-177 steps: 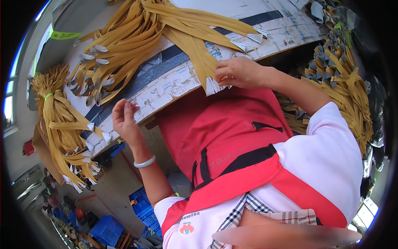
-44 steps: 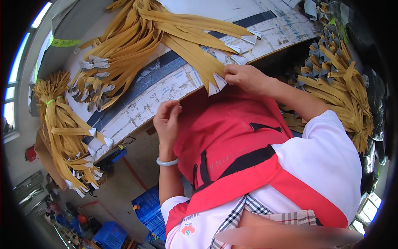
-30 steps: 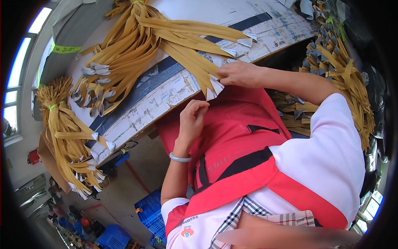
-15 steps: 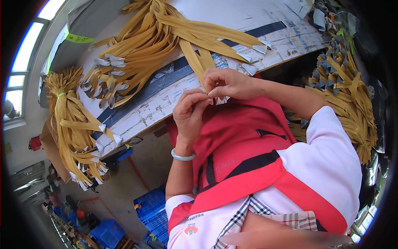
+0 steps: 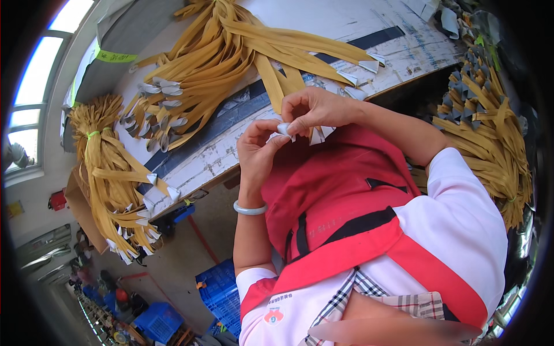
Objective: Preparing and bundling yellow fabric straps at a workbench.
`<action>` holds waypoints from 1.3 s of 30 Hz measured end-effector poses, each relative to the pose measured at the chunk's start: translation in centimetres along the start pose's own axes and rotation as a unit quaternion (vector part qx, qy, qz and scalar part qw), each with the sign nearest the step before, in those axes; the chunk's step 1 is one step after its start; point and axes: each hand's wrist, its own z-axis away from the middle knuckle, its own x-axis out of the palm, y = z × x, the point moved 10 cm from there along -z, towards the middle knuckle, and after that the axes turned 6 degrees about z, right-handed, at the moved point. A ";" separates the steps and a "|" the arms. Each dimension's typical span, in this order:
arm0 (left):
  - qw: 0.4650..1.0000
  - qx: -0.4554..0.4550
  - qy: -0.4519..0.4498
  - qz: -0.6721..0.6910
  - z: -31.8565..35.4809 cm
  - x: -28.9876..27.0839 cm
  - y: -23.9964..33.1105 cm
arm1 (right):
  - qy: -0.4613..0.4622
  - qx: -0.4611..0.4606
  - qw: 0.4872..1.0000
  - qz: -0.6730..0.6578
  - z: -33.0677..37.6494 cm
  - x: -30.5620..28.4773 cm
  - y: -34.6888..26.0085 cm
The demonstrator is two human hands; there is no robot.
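Observation:
My left hand (image 5: 257, 151), with a pale bangle on its wrist, and my right hand (image 5: 316, 108) meet at the table's near edge. Both pinch the small white folded tip (image 5: 284, 128) at the end of a yellow strap (image 5: 271, 81). That strap runs back to a fanned bundle of yellow straps (image 5: 225, 55) lying on the white worktable (image 5: 358, 17). Other white tips (image 5: 352, 78) lie just beyond my right hand. A red apron over a white shirt fills the lower picture.
A tied bundle of yellow straps (image 5: 107, 167) hangs over the table's left end. Another heap of straps with grey tips (image 5: 490, 115) lies to my right. Blue plastic crates (image 5: 216, 288) stand on the floor below.
My left hand came up from the table's left edge, across my apron, to join my right hand. Both now grip the strap's white tip, which my right hand held alone before.

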 end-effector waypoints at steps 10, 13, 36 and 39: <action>0.942 0.163 0.191 -0.222 0.8 -0.9 1.1 | 0.229 -0.230 0.847 0.420 1.0 1.0 -3.1; 0.922 0.165 0.234 -0.261 1.1 -1.8 0.6 | 0.252 -0.238 0.824 0.448 1.2 1.0 -2.7; 0.908 0.201 0.034 -0.366 1.0 1.8 2.4 | 0.297 -0.139 0.906 0.268 3.1 -0.5 -1.5; 0.920 0.172 0.057 -0.348 1.7 1.8 2.6 | 0.262 -0.035 0.954 0.140 2.0 -1.8 1.4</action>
